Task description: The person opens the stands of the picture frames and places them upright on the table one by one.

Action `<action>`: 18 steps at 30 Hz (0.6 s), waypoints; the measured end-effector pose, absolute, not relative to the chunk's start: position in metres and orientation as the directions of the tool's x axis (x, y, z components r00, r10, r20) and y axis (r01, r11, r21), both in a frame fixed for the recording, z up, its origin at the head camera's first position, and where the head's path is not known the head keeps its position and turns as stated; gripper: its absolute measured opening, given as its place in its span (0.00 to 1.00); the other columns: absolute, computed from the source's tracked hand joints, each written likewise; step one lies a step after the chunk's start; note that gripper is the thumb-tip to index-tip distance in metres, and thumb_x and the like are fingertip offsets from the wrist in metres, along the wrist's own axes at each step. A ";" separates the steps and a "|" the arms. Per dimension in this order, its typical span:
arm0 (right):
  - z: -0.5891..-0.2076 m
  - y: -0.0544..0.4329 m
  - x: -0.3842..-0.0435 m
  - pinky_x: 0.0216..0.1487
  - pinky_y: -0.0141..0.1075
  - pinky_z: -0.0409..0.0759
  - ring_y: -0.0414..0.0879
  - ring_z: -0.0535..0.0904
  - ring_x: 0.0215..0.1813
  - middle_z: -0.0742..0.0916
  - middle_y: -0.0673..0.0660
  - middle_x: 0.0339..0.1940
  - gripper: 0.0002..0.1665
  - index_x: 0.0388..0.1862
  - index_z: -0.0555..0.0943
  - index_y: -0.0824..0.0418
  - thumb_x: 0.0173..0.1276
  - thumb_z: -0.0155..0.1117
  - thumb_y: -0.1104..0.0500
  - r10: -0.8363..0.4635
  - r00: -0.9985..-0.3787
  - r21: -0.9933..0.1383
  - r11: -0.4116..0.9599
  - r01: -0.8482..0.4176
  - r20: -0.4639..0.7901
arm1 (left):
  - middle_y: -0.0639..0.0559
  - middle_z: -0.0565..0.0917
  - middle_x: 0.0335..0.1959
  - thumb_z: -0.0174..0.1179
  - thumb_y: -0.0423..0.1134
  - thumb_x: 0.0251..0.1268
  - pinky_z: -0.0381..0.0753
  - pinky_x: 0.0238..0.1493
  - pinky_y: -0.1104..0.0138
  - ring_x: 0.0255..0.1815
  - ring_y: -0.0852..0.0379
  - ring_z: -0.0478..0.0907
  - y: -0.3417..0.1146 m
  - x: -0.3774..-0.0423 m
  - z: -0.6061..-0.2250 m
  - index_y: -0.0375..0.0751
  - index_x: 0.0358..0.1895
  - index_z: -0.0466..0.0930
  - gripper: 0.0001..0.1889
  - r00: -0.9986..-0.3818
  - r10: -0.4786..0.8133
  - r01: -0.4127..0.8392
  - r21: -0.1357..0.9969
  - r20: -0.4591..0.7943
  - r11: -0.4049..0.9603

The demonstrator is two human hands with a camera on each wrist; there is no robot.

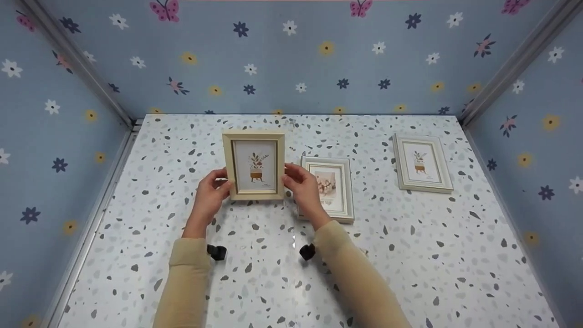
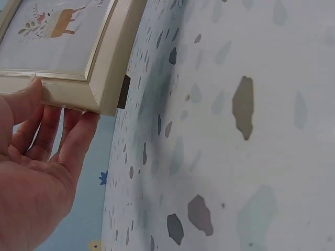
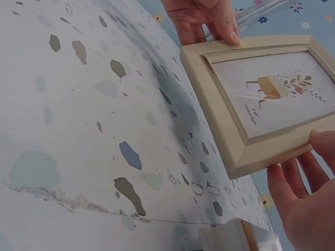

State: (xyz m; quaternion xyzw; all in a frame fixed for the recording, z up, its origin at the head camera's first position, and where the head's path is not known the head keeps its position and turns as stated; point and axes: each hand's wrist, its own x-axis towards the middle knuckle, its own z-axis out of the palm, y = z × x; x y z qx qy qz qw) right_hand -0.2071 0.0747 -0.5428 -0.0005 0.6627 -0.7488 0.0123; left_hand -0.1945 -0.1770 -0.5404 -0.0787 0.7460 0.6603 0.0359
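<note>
Both hands hold a cream picture frame (image 1: 254, 197) with a potted-plant print, tilted up toward the head camera. My left hand (image 1: 211, 195) grips its left edge, thumb on the front and fingers at the side and behind, as the left wrist view shows with the frame's corner (image 2: 99, 94). On the opposite edge, my right hand (image 1: 304, 190) pinches it the same way; in the right wrist view the frame (image 3: 261, 154) hangs above the speckled table. Just beside and partly behind the right hand lies a second frame (image 1: 339, 189) with a flower photo.
A third frame (image 1: 423, 163) with a plant print lies flat at the right of the speckled tabletop (image 1: 255, 282). Blue flowered panels (image 1: 291, 54) enclose the back and both sides, with metal posts (image 1: 519, 64) at the corners.
</note>
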 end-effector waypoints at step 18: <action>-0.550 0.067 -0.204 0.52 0.38 0.82 0.50 0.82 0.52 0.86 0.59 0.51 0.18 0.57 0.80 0.64 0.68 0.64 0.70 0.039 -0.999 -0.999 -0.041 0.030 -0.032 | 0.42 0.73 0.61 0.60 0.39 0.73 0.79 0.56 0.60 0.59 0.49 0.73 -0.176 -0.195 -0.551 0.36 0.65 0.71 0.22 -0.970 -0.088 -0.238 0.958 -0.226 0.160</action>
